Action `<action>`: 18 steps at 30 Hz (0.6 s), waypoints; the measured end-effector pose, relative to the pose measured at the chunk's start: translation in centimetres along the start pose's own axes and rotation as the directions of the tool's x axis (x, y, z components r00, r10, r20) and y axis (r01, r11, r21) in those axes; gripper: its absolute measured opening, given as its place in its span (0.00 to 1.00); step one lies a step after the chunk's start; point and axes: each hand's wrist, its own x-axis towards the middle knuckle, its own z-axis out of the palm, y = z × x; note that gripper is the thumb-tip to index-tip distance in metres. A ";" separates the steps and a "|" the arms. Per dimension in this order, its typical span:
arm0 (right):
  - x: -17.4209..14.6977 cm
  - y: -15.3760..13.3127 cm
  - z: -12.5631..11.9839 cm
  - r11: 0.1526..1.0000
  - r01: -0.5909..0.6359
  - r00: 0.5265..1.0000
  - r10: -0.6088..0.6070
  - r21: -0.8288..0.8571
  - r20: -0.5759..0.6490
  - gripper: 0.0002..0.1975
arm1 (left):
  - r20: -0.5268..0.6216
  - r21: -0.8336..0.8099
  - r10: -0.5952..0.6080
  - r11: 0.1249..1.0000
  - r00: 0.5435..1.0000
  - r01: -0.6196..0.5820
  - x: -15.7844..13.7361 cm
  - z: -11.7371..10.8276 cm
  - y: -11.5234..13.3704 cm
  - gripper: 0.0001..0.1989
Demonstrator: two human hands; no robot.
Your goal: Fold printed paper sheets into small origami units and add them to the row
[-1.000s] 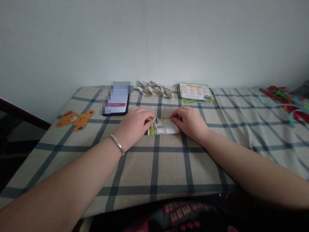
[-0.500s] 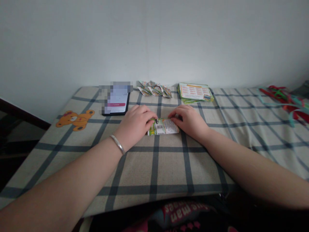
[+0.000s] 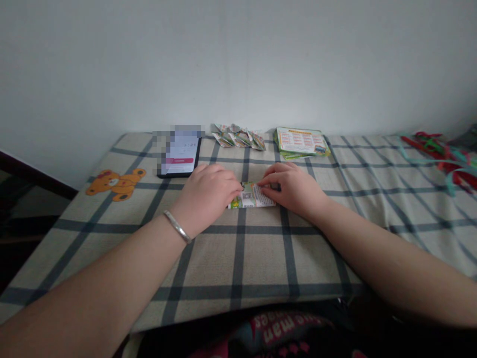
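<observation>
A small printed paper (image 3: 249, 197), green, white and orange with a square code on it, lies on the checked cloth between my hands. My left hand (image 3: 212, 191), with a silver bangle at the wrist, pinches the paper's left edge, thumb and fingers together. From the other side my right hand (image 3: 292, 189) holds the upper right corner between thumb and fingertips. The paper looks folded into a rectangle; its far edge is partly hidden under my fingers.
Behind my left hand lies a phone (image 3: 181, 154) with a lit screen. Several folded paper pieces (image 3: 238, 137) and a stack of printed sheets (image 3: 301, 142) lie by the wall. A bear cutout (image 3: 117, 185) is at the left, tangled ribbons (image 3: 447, 159) at the far right.
The left fingertips have closed down onto the paper's left part. My right thumb and fingers have drawn together and shifted slightly left over its upper right corner. The paper stays in place.
</observation>
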 end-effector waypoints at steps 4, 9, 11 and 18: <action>-0.2 -0.5 -0.2 0.999 -0.018 1.000 0.019 -0.037 0.019 0.10 | 0.023 0.012 -0.015 1.000 1.000 0.015 -0.1 -0.1 0.1 0.07; -0.2 -1.3 -0.4 0.994 -0.025 0.999 0.030 -0.102 0.042 0.12 | 0.047 0.009 -0.044 0.999 0.998 0.044 -0.1 -0.4 0.3 0.10; -0.3 -1.5 -0.4 0.991 -0.029 0.998 0.035 -0.131 0.047 0.13 | 0.059 0.011 -0.051 0.999 0.997 0.050 -0.2 -0.6 0.4 0.11; -0.5 -2.2 -0.5 0.982 -0.021 0.997 0.036 -0.188 0.075 0.17 | 0.090 0.028 -0.063 0.998 0.994 0.061 -0.6 -1.0 0.9 0.12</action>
